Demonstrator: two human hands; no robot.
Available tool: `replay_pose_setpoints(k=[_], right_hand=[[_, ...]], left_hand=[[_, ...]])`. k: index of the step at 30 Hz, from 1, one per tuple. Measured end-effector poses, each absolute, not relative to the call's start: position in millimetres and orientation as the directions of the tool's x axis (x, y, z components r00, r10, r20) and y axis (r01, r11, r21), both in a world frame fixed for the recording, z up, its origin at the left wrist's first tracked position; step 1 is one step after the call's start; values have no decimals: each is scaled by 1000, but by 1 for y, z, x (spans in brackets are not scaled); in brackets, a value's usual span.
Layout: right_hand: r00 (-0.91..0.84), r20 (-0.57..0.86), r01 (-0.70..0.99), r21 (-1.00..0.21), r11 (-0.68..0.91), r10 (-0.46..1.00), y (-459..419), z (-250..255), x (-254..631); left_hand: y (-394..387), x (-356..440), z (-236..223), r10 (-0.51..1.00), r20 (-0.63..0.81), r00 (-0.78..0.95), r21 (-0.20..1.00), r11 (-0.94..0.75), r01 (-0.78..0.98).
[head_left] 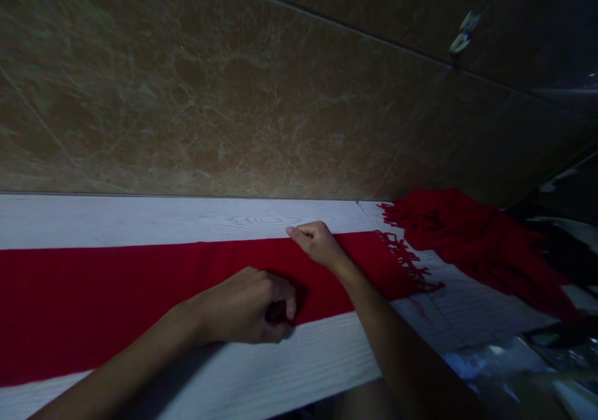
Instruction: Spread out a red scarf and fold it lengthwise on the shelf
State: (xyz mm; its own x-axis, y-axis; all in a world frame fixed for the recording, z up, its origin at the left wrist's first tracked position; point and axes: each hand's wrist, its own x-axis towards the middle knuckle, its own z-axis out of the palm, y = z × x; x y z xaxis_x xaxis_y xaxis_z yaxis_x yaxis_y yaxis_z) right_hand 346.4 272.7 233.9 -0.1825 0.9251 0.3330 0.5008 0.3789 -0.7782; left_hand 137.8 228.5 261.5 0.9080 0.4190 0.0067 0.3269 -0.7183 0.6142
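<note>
A long red scarf (116, 289) lies flat across the white wood-grain surface, its fringed end toward the right. At its near edge my left hand (255, 308) is curled, thumb and forefinger pinched on the cloth's border. My right hand (317, 244) is closed at the far edge, thumb and forefinger together on that border and pointing left. The hands are apart, roughly across the scarf's width from each other. The part of the scarf beneath my left hand and wrist is hidden.
A second red fringed cloth (458, 233) lies bunched at the right. Brown marbled tiles (233, 96) rise behind the white surface (233, 214). Clear plastic wrapping (504, 364) sits at the lower right, and a small metal fitting (462, 33) is on the wall.
</note>
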Motion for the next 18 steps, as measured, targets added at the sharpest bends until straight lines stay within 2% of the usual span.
replay_pose_setpoints(k=[18], right_hand=[[-183,307,507,-784,357,934,274,233,346]], left_hand=[[232,134,261,410,-57,910,676,-655,337]])
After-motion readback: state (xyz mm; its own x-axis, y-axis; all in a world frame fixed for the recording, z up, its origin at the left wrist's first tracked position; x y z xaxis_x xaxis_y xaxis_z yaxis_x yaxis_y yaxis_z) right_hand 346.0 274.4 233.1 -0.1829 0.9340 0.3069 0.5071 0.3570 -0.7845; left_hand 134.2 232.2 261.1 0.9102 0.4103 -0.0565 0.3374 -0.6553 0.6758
